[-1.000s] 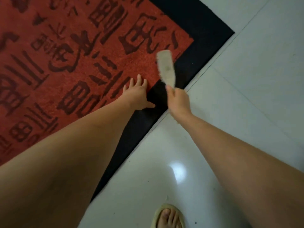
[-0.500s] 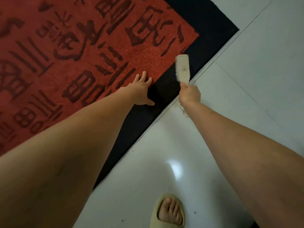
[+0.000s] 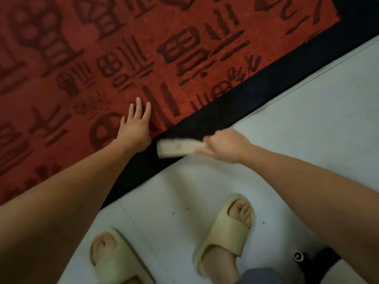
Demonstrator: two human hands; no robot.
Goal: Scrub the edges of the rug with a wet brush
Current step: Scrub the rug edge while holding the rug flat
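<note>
Right hand (image 3: 225,145) grips the brush (image 3: 176,148) by its handle, head (blurred) lying on the rug's black border (image 3: 256,93) at frame centre. Left hand (image 3: 134,128) presses flat, fingers spread, on the red rug (image 3: 164,58) just left of the brush.

A: Arms (image 3: 67,193) bare to frame edge, no sleeves, no rings or watch seen.
B: Feet?
A: Pale yellow-green foam slides (image 3: 225,228), open toe, wide strap. Grey trouser hem (image 3: 256,276) by rt ankle.
</note>
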